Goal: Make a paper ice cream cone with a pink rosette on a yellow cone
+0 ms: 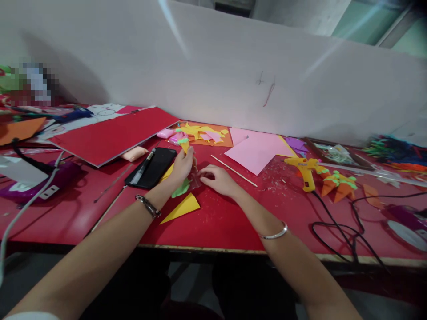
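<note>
My left hand (184,165) is closed around a small yellow foam-sheet cone (184,144) with a light green ruffled top, held upright. Just to its right, my right hand (218,179) is low over the table, its fingers curled and thumb bent in. Its fingertips are at a clear plastic bag (196,181); whether they pinch it or something small is hard to see. Light green soft material (181,189) lies below my left hand. Closer to me rests a flat yellow triangle (182,209).
A black phone (160,162) with a pen lies left, beside a red board (116,135). Pink sheets (255,151), yellow scraps (196,132) and a thin stick (233,170) lie beyond. Rightward are a yellow glue gun (305,171), its cord, and orange cones (338,184).
</note>
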`<move>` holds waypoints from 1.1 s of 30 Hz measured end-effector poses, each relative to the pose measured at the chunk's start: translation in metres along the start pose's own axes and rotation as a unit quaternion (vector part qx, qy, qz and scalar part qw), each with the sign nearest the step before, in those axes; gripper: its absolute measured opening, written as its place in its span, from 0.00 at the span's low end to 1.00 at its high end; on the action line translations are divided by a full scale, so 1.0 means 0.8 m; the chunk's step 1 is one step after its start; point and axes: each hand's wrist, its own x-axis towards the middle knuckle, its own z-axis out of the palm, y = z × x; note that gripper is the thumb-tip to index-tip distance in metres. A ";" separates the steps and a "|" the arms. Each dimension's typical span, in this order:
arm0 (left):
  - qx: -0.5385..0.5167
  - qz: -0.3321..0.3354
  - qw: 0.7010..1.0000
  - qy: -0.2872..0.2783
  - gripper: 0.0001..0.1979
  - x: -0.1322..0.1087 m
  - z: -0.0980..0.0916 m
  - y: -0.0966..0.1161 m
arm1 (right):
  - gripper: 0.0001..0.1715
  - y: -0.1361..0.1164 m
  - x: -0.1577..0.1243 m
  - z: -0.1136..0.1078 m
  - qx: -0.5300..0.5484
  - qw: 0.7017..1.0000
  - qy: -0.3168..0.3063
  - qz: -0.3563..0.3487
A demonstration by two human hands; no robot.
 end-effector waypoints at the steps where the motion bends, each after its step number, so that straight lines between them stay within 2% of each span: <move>1: 0.003 0.000 1.000 -0.005 0.13 0.000 0.001 -0.003 | 0.08 -0.001 0.000 0.001 -0.009 1.000 0.007 0.004; 5: -0.014 -0.018 1.000 0.003 0.13 0.001 0.003 -0.008 | 0.05 -0.005 0.002 0.007 -0.045 0.999 0.014 0.014; 11: -0.035 -0.023 0.999 0.001 0.13 0.002 0.003 -0.004 | 0.12 -0.004 0.003 0.011 -0.005 1.000 -0.010 0.010; 15: -0.058 -0.037 0.998 0.001 0.12 0.001 0.004 -0.002 | 0.10 -0.011 0.002 0.015 -0.029 0.998 -0.031 0.046; 18: -0.070 -0.033 0.997 -0.007 0.12 0.000 0.004 -0.002 | 0.13 -0.017 0.002 0.021 -0.026 0.997 -0.031 0.064; 22: -0.036 0.015 0.999 -0.016 0.13 -0.001 0.006 -0.002 | 0.07 -0.013 0.005 0.031 0.002 0.998 0.017 0.061; 27: 0.090 0.133 0.986 0.037 0.13 -0.001 0.007 -0.003 | 0.04 -0.001 0.010 0.025 0.080 0.989 0.096 0.081; 30: 0.115 0.149 0.980 0.070 0.17 0.003 0.002 -0.006 | 0.06 0.003 0.012 0.016 0.122 0.970 0.184 0.102; 33: 0.117 0.147 0.977 0.104 0.20 0.008 -0.004 -0.009 | 0.07 0.004 0.013 0.013 0.166 0.952 0.242 0.090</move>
